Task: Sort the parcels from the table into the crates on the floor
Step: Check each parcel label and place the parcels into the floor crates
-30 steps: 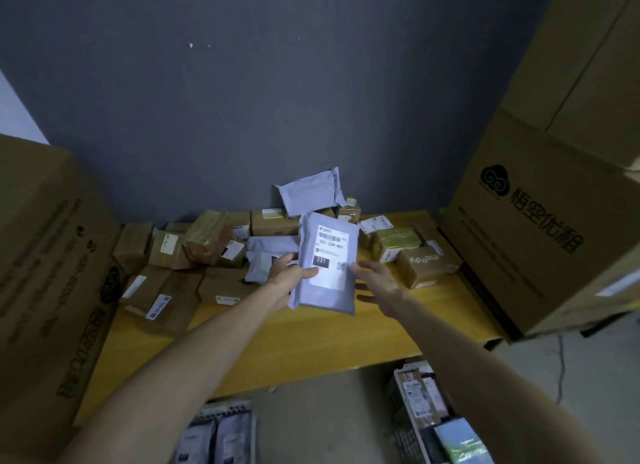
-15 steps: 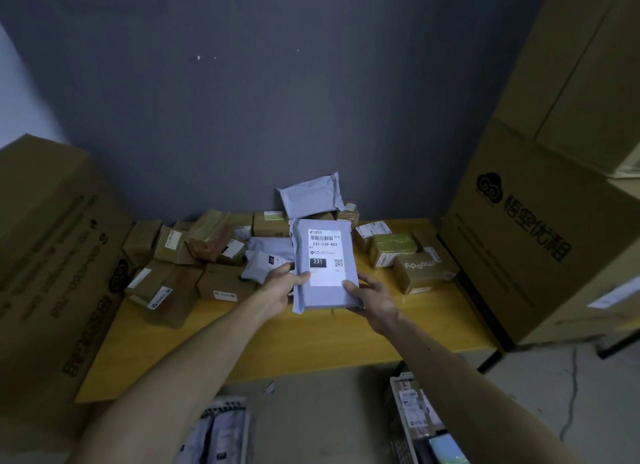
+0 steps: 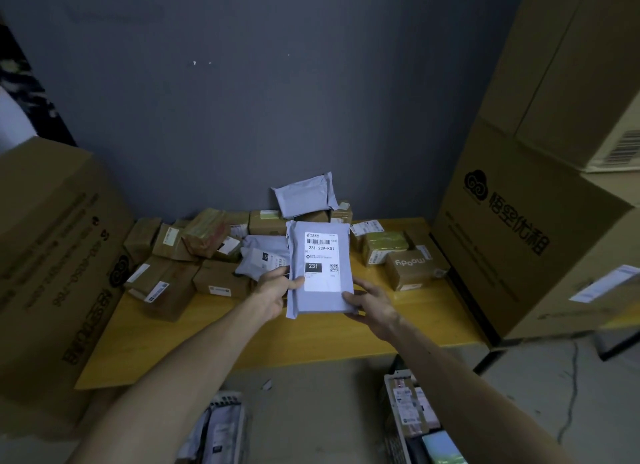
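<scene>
Dim room, flat cool light from an unclear source, grey wall murky, soft shadow along the table front, strong wide-angle bowing at edges, parcel label sharp, lower corners smeared.

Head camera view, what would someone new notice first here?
The grey mailer labelled 231-239-K01 stands out, held upright at centre by the left hand and right hand above the yellow table. Behind it, brown boxes crowd the table's back, and tall cartons flank both sides.
</scene>
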